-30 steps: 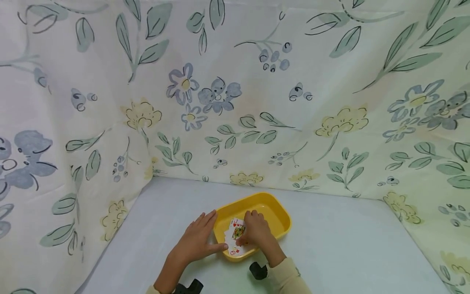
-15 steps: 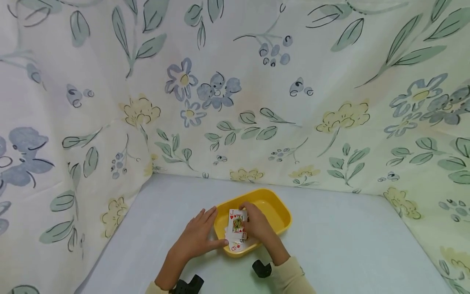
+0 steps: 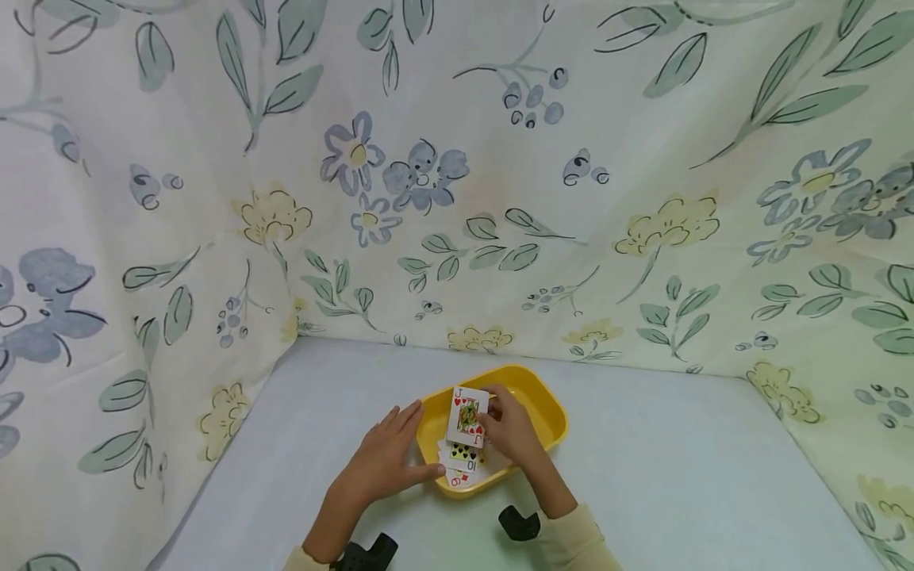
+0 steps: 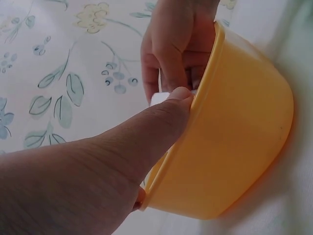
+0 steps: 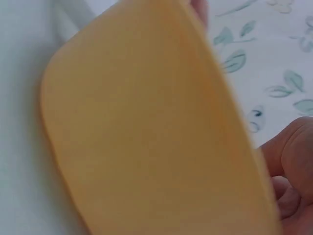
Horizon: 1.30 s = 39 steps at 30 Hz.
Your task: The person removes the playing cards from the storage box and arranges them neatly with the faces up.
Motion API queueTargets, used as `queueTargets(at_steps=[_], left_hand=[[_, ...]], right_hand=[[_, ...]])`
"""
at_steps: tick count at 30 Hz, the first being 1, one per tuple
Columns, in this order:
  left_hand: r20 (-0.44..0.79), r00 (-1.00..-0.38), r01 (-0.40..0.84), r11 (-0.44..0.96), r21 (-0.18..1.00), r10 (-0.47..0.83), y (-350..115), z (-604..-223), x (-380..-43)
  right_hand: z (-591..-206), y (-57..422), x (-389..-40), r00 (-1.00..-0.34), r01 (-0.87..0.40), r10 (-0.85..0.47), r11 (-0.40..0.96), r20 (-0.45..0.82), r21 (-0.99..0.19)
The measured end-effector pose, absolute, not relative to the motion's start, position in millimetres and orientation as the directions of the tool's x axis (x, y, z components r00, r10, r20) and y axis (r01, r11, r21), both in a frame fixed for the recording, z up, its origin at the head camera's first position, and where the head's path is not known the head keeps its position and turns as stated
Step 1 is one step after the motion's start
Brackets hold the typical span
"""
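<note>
The right hand (image 3: 510, 428) over there pinches a jack of hearts (image 3: 468, 414) above the yellow tray (image 3: 535, 400); other cards (image 3: 462, 457) lie inside, just below it; the left hand (image 3: 385, 454), fingers straight and thumb spread apart, touches the tray's rim; flowered cloth (image 3: 543, 186) hangs behind.

- A jack of hearts (image 3: 467, 415), face up and tilted, pinched along its right edge by the right hand (image 3: 511, 431) above the yellow tray.
- More white cards (image 3: 462, 457) lying overlapped and face up in the tray's near left end; one seems to be a ten, its suit hard to make out.
- The yellow tray (image 3: 546, 412), glossy and round-cornered, set slantwise on the white tabletop (image 3: 664, 452), the left hand (image 3: 389, 456) touching its rim.
</note>
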<state>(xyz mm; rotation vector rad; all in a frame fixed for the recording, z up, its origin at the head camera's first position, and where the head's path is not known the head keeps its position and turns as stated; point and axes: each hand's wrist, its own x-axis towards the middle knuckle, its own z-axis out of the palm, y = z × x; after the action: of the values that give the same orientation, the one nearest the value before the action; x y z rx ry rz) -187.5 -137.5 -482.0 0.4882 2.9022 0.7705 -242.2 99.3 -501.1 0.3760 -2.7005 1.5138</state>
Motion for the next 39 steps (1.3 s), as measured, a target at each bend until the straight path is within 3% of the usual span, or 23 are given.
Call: queueTargets(at_steps=[10,15,24,30,39], left_hand=[[-0.019,-0.946,0.273,0.828,0.49,0.323,-137.2,-479.9,-186.1],[-0.016,-0.944,0.28,0.823,0.495,0.33,-137.5,-480.5,-187.6],[-0.013,-0.945,0.274,0.816,0.508,0.326,-137.0,-480.6,-183.8],[-0.011,-0.945,0.275,0.816,0.508,0.326,-134.6,-481.0,-185.0],[-0.024,-0.947,0.263,0.818,0.511,0.319,-135.2,-478.9,-183.4]], right_hand=[[-485.5,139.0,-240.9,-0.989,-0.142,-0.067,0.248,0.129,-0.958],[-477.3,172.4,-241.2,-0.991,-0.08,0.089,0.234,0.104,-0.969],[-493.2,245.3,-246.8,-0.963,0.012,0.255,0.353,0.083,-0.936],[-512.2,273.2,-251.5,-0.97,0.052,0.228,0.52,0.08,-0.853],[-530.1,272.5,-256.6,-0.981,0.09,0.187,0.705,0.061,-0.704]])
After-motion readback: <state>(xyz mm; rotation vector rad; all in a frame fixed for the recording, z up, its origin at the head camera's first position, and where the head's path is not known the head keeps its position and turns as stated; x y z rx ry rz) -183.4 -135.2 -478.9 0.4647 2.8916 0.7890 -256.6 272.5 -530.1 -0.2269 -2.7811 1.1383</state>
